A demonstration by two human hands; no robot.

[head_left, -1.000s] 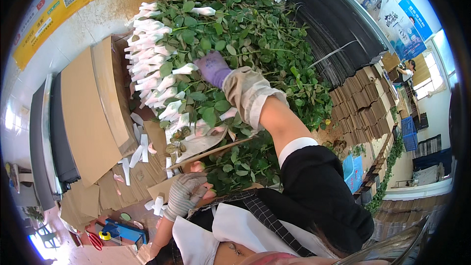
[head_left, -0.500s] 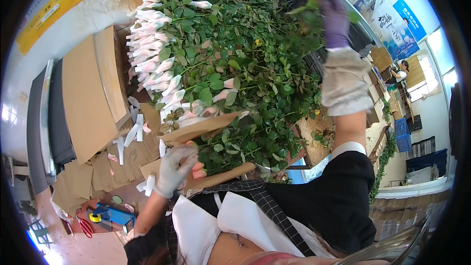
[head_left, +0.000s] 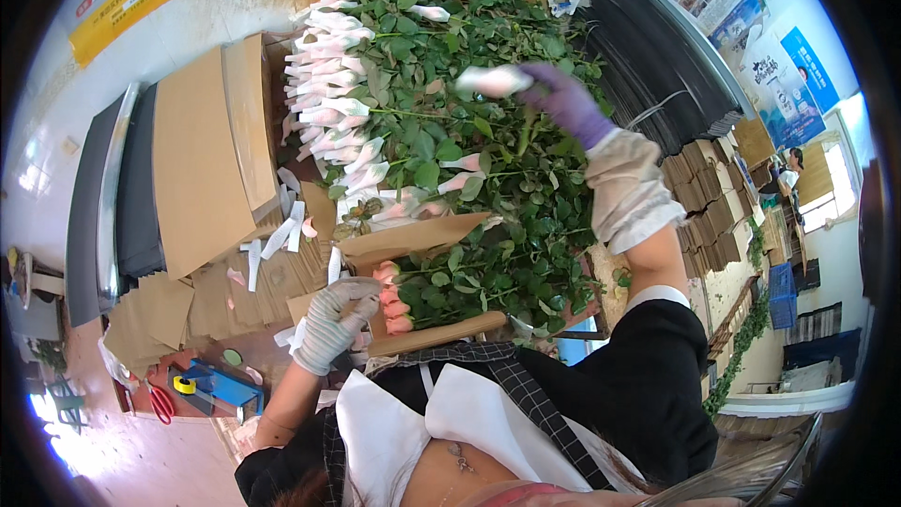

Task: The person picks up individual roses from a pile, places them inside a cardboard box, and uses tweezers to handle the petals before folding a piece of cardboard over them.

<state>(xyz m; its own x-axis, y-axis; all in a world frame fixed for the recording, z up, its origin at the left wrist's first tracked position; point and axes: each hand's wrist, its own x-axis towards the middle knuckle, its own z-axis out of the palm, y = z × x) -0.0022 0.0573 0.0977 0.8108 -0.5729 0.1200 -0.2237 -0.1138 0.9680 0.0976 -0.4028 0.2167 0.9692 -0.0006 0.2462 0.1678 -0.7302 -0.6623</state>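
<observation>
A rose [head_left: 494, 82] with a white sleeve over its bud is gripped near the head by my right hand [head_left: 566, 100], in a purple glove, above the leafy pile. Its stem is partly lost among the leaves. In a white glove, my left hand [head_left: 336, 321] is beside several bare pink roses [head_left: 392, 299], its fingers apart. Those roses lie between two folds of brown cardboard [head_left: 413, 239], stems to the right. Behind them is a large heap of roses [head_left: 441, 66], with white-sleeved buds [head_left: 324, 84] stacked along its left side.
Brown cardboard sheets [head_left: 197, 150] lean at the left. Loose white sleeves [head_left: 279, 238] lie before them. A blue tool [head_left: 221, 385], yellow tape roll [head_left: 184, 384] and red-handled scissors [head_left: 161, 404] lie at the near left. Black sheets [head_left: 657, 56] are stacked at the right. Another person [head_left: 790, 169] is far right.
My right hand has swung down and left from the far right, bringing the sleeved rose over the heap. My left hand has stayed beside the pink roses. The view has shifted slightly.
</observation>
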